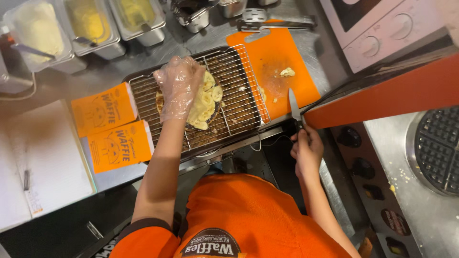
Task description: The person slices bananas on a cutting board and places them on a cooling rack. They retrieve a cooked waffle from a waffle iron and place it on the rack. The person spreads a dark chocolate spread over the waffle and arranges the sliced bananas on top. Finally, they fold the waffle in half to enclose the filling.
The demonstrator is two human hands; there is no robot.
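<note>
Left hand [178, 86] gloved, palm down, fingers spread; right hand [307, 150] bare, fisted.

Banana-topped waffle [203, 102] flat on rack; knife [294, 107] blade-up.

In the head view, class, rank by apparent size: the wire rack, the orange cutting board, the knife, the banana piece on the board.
1. Wire rack
2. Orange cutting board
3. Knife
4. Banana piece
All lie at similar depth, so the order is fairly safe.

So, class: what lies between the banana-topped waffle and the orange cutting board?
In the head view, only bare bars of the wire rack lie between the waffle and the cutting board, with a few crumbs.
</note>
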